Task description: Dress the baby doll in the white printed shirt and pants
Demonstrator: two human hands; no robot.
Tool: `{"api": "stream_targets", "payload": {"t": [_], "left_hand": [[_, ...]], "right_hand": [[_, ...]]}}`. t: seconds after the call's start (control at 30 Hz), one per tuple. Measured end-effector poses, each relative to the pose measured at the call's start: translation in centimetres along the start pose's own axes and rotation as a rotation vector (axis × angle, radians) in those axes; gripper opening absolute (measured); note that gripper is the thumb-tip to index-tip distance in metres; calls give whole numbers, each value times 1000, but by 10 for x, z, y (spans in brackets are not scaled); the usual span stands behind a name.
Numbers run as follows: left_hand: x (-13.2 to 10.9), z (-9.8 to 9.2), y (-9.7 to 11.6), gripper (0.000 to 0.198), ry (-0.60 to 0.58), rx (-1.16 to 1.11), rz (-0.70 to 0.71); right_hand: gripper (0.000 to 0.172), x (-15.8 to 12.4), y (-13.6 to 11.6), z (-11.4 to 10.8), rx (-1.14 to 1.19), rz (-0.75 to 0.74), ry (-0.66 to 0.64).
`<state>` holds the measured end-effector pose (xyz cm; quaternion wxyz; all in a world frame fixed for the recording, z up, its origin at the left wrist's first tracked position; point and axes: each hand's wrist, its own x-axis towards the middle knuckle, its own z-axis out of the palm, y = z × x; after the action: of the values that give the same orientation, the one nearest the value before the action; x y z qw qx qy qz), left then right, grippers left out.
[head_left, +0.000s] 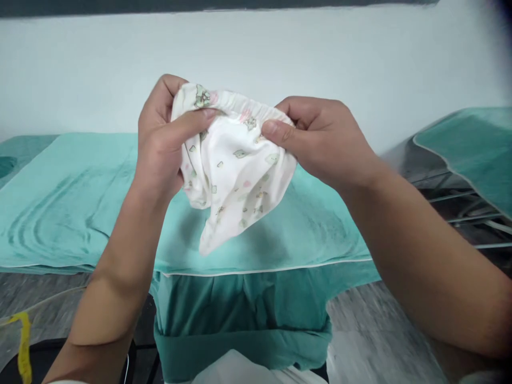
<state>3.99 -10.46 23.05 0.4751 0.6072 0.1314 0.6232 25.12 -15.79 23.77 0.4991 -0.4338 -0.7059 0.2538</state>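
Observation:
White baby pants (246, 176) with a small green and pink print hang in the air between my hands, above a turquoise cloth. Their gathered elastic waistband is uppermost, and the fabric below droops to a point at lower left. On the left side, my left hand (160, 133) pinches the waistband, its thumb lying across the front and its fingers behind. At the band's other end my right hand (320, 136) grips between thumb and curled fingers. The inside of the pants and the fingertips behind the fabric are hidden.
A turquoise cloth (80, 208) covers the surface below and hangs over its front edge. At right, another turquoise cloth (476, 149) lies over metal bars (460, 218). A white wall (256, 48) stands behind. Yellow tape (24, 341) hangs at lower left near a black seat (40, 354).

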Motion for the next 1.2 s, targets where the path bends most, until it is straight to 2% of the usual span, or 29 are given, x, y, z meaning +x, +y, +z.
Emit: {"api": "stream_targets", "payload": {"t": [0.07, 0.2, 0.27, 0.33, 0.4, 0.47, 0.5, 0.53, 0.57, 0.63, 0.7, 0.77, 0.83, 0.9, 0.97, 1.03, 1.13, 1.2], "left_hand": [[-1, -5, 5, 22, -96, 65, -108], [-7, -8, 11, 30, -312, 348, -305], [-11, -7, 7, 26, -326, 384, -356], [-13, -7, 0, 23, -219, 317, -323], [-15, -6, -10, 20, -95, 227, -286], [-16, -6, -21, 20, -35, 154, -303], [-17, -5, -25, 21, -26, 125, -331], [-18, -4, -28, 24, -24, 98, -367], [-20, -4, -31, 27, -28, 73, -405], [-25, -3, -33, 34, -65, 35, -481], [-30, -5, -33, 38, -168, 15, -546], [-34, -9, -33, 39, -300, 15, -602], [-37, -12, -34, 40, -363, 22, -632], [-38, -14, -36, 38, -296, 10, -626], [-36, -14, -39, 39, -159, -36, -583], [-33, -13, -40, 42, -55, -99, -552], [-32, -10, -42, 45, -31, -173, -593], [-34, -9, -44, 46, -45, -202, -641]], "right_hand": [[27, 2, 5, 5, 74, -23, 72], [26, 4, 14, 18, 313, -36, 117], [26, 2, 18, 21, 362, -17, 95], [31, -1, 21, 20, 339, 50, -42], [37, -4, 23, 17, 264, 147, -310], [41, -6, 25, 15, 172, 219, -556], [41, -6, 25, 15, 140, 236, -608], [41, -6, 26, 16, 124, 244, -599], [41, -6, 28, 18, 129, 245, -533], [41, -4, 31, 24, 186, 227, -319], [43, -1, 34, 30, 253, 201, -125], [44, 2, 36, 35, 296, 192, -33], [45, 2, 37, 39, 324, 213, -5], [45, 0, 38, 42, 361, 242, -8], [46, -5, 40, 42, 416, 269, -47], [48, -11, 43, 41, 455, 312, -193], [46, -17, 47, 40, 440, 371, -492], [46, -17, 47, 42, 429, 377, -503]]}}
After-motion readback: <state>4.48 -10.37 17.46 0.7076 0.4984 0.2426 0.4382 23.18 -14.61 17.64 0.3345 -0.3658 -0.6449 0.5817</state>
